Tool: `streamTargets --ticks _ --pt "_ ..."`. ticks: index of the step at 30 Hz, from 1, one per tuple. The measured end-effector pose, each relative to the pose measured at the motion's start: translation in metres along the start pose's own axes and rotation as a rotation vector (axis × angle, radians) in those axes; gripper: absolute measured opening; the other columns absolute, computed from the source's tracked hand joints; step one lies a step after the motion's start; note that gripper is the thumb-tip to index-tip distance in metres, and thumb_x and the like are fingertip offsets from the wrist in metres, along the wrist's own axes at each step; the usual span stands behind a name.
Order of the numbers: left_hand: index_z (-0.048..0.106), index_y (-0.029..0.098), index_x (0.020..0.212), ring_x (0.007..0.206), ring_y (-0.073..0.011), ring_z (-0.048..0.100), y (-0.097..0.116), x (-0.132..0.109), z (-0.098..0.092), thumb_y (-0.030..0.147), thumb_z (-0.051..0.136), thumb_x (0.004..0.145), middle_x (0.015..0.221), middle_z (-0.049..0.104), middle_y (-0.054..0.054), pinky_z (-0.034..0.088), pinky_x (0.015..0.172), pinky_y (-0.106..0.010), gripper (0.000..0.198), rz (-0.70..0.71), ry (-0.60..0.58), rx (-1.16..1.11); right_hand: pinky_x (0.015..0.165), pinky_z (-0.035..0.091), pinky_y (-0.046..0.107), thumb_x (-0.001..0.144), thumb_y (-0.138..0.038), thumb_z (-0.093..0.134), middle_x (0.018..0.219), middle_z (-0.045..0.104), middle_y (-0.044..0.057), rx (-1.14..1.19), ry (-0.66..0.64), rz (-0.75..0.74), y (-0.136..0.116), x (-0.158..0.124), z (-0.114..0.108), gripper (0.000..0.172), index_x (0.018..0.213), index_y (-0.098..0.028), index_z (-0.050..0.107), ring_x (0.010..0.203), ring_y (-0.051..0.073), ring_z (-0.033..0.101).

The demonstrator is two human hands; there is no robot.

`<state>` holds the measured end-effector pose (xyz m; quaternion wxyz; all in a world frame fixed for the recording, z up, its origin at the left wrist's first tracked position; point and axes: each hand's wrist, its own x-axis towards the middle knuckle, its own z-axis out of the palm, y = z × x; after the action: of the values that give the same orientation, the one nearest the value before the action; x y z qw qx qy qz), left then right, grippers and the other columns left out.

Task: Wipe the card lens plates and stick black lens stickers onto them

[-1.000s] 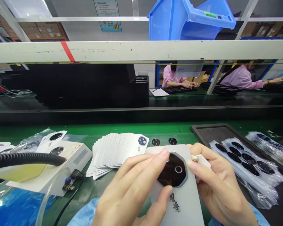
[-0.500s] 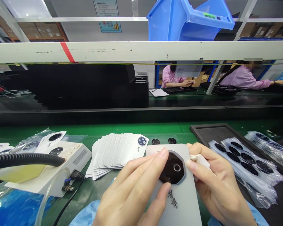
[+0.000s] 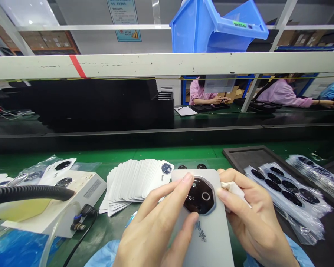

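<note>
A white phone back cover [image 3: 211,237] is held tilted up in front of me, with a dark octagonal camera lens plate [image 3: 202,196] and black lettering below it. My left hand [image 3: 158,222] lies over its left side; the index fingertip touches the upper left of the lens plate and the thumb tip is at its lower left. At the right edge of the cover, my right hand [image 3: 256,211] pinches a crumpled white cloth [image 3: 233,190] between thumb and bent fingers. The lower end of the cover is out of frame, and my left palm hides part of it.
Left of the cover lies a fanned stack of white covers [image 3: 136,183]. Further left stands a white box [image 3: 80,185] with a black corrugated hose [image 3: 30,193]. To the right, bagged lens parts [image 3: 289,189] lie by a dark tray [image 3: 247,152]. Co-workers [image 3: 197,92] sit beyond the rail.
Both hands and the cover have shifted slightly left in view, along with the scene. The fingers keep nearly the same places, and the cloth stays in my right hand.
</note>
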<state>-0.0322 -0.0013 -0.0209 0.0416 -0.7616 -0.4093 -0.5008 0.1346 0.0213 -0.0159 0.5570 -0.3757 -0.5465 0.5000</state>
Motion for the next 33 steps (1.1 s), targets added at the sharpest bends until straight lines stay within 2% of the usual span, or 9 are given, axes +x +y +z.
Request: streamTargets --ticks 6,13,19,24,26,29,31,33 --pt "0.039 0.027 0.140 0.102 -0.0101 0.065 0.005 -0.002 0.005 -0.003 0.058 0.079 0.120 0.065 0.005 0.048 0.095 -0.019 0.071 -0.096 0.056 -0.091 0.055 0.032 0.027 0.085 -0.037 0.057 0.070 0.048 0.000 -0.021 -0.011 -0.017 0.001 0.000 -0.001 0.020 0.075 -0.021 0.058 0.060 0.012 0.041" --pt "0.037 0.024 0.141 0.104 -0.0108 0.063 0.000 -0.002 0.005 -0.006 0.060 0.076 0.122 0.064 0.004 0.047 0.097 -0.020 0.075 -0.014 0.047 -0.062 0.054 0.033 0.026 0.086 -0.037 0.056 0.070 0.049 0.000 -0.038 -0.005 -0.028 0.002 0.001 0.000 0.020 0.076 -0.021 0.057 0.060 0.011 0.042" --pt "0.040 0.010 0.138 0.113 -0.0159 0.055 -0.006 0.004 0.002 -0.002 0.062 0.077 0.125 0.062 -0.005 0.048 0.098 -0.024 0.066 0.083 -0.038 -0.077 0.048 0.036 0.022 0.083 -0.037 0.062 0.066 0.048 -0.001 -0.033 0.012 0.052 0.010 0.001 -0.008 0.018 0.090 -0.021 0.061 0.053 0.009 0.043" --pt "0.039 0.004 0.137 0.121 -0.0138 0.046 -0.010 0.010 0.003 0.002 0.058 0.081 0.129 0.057 -0.007 0.039 0.106 -0.021 0.059 0.082 -0.146 -0.091 0.047 0.044 0.022 0.080 -0.034 0.065 0.080 0.059 0.003 0.123 -0.034 0.141 0.018 0.011 -0.012 0.020 0.097 -0.023 0.062 0.057 0.012 0.053" --pt "0.040 0.005 0.136 0.118 -0.0137 0.048 -0.013 0.011 0.008 0.006 0.060 0.081 0.125 0.060 -0.007 0.041 0.104 -0.022 0.058 0.056 -0.121 -0.109 0.046 0.044 0.022 0.080 -0.033 0.065 0.081 0.059 0.003 0.162 -0.026 0.160 0.019 0.014 -0.009 0.020 0.097 -0.024 0.062 0.056 0.012 0.053" --pt "0.047 0.012 0.131 0.110 -0.0133 0.054 -0.018 0.011 0.018 0.009 0.063 0.081 0.117 0.064 -0.005 0.044 0.099 -0.023 0.052 -0.011 -0.016 -0.121 0.046 0.041 0.021 0.081 -0.035 0.064 0.072 0.057 0.001 0.166 -0.008 0.142 0.021 0.015 -0.004 0.020 0.097 -0.023 0.061 0.055 0.011 0.049" --pt "0.053 0.017 0.125 0.113 -0.0156 0.053 -0.021 0.011 0.024 0.012 0.066 0.080 0.121 0.061 -0.005 0.042 0.101 -0.027 0.047 -0.086 0.055 -0.111 0.048 0.039 0.021 0.082 -0.035 0.064 0.070 0.055 0.000 0.152 0.020 0.095 0.024 0.015 -0.001 0.017 0.093 -0.022 0.060 0.056 0.010 0.047" --pt "0.052 0.021 0.126 0.122 -0.0213 0.048 -0.024 0.012 0.029 0.020 0.071 0.076 0.130 0.053 -0.007 0.040 0.105 -0.034 0.054 -0.200 0.128 -0.152 0.050 0.037 0.021 0.084 -0.035 0.063 0.070 0.054 -0.001 0.147 0.056 0.034 0.026 0.015 0.001 0.016 0.090 -0.021 0.059 0.058 0.009 0.044"
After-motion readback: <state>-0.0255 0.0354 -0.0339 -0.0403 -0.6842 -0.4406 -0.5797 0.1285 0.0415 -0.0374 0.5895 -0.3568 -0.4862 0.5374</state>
